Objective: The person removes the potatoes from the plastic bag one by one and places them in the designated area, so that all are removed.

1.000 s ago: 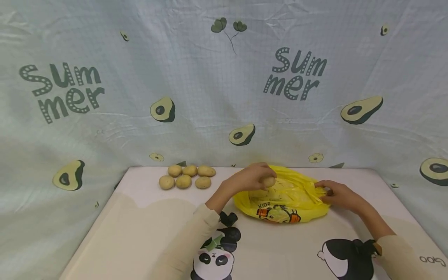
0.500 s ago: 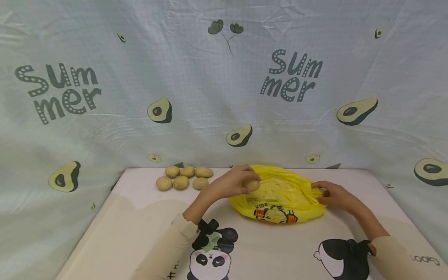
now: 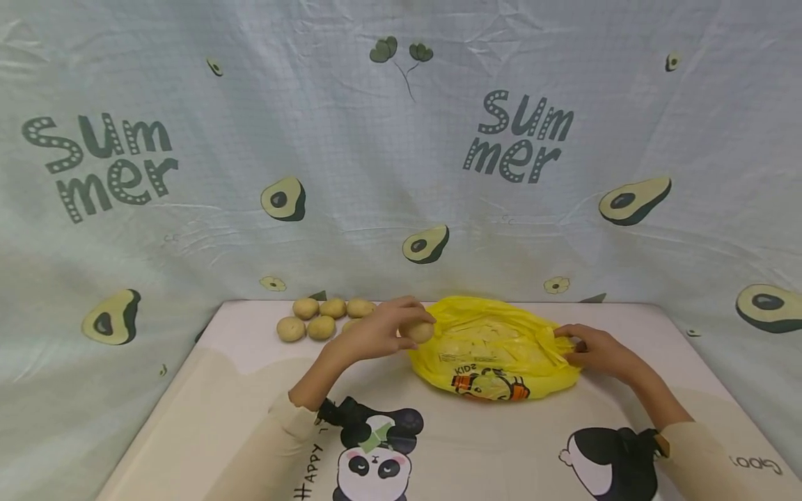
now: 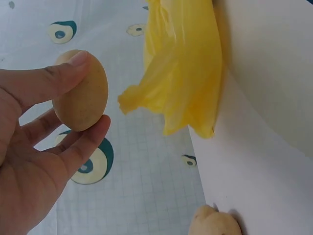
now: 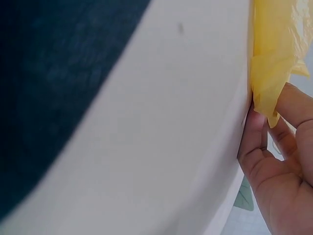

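A potato point(image 4: 87, 100) is pinched between the thumb and fingers of my left hand point(image 3: 374, 332), just off the left side of a yellow plastic bag point(image 3: 489, 348). In the left wrist view the bag's loose edge hangs apart from that potato. My right hand point(image 3: 600, 353) grips the bag's right end; in the right wrist view its thumb and fingers point(image 5: 293, 105) pinch the thin yellow plastic. Several potatoes point(image 3: 321, 328) lie in two rows at the table's back left, one of them partly hidden behind my left hand. What the bag holds is hard to make out.
The table point(image 3: 207, 403) wears a pale cover printed with a panda and other figures. A hanging cloth point(image 3: 351, 139) with avocado prints stands close behind the table's back edge and along its sides.
My left hand has carried the potato leftward, from over the bag's opening to beyond its left edge. My right hand keeps its grip on the bag. The view has shifted slightly.
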A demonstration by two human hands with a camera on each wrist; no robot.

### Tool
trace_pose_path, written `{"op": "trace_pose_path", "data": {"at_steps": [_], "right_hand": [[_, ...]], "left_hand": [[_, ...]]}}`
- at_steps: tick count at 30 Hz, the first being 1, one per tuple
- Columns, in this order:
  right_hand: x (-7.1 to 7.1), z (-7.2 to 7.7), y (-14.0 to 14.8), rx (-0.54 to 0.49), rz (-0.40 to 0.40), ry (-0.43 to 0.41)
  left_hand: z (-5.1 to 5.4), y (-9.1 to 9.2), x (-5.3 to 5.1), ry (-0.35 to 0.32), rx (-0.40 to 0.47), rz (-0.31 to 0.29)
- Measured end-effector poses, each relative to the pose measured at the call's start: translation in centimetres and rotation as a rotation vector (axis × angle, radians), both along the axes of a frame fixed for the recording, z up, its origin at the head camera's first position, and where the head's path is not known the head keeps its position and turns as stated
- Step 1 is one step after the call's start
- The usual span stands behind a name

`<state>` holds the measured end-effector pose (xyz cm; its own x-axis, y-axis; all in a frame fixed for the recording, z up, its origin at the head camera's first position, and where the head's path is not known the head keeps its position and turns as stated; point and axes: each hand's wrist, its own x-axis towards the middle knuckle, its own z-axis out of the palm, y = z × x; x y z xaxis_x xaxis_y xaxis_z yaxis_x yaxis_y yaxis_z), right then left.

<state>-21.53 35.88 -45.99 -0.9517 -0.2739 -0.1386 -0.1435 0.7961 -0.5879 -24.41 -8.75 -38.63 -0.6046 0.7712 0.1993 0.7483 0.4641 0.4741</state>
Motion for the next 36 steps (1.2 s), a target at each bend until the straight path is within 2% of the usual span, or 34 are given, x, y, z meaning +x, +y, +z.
{"op": "trace_pose_path", "data": {"at_steps": [4,13,20,23,27,36], "right_hand": [[-0.2,0.0,0.0,-0.005,-0.004,-0.008],[-0.3,0.2,-0.1,-0.016,-0.017,-0.023],[0.1,0.3,-0.1,-0.02,-0.006,-0.005],[0.1,0.3,-0.1,-0.014,-0.009,-0.006],[0.1,0.4,-0.2,-0.021,-0.02,-0.014],[0.1,0.3,-0.3,-0.03,-0.03,-0.025]], "left_hand": [[0.0,-1.0,0.2,-0.013,-0.014,0.013],[-0.3,-2.5,0.6,0.039,-0.035,0.006],[-0.2,-3.7,1.5,0.027,-0.047,0.029],[-0.2,-4.5,1.8,0.052,-0.055,0.034],[-0.5,-5.7,2.1,0.087,-0.05,0.035],[-1.1,-7.9,2.8,0.081,-0.067,0.06]]}}
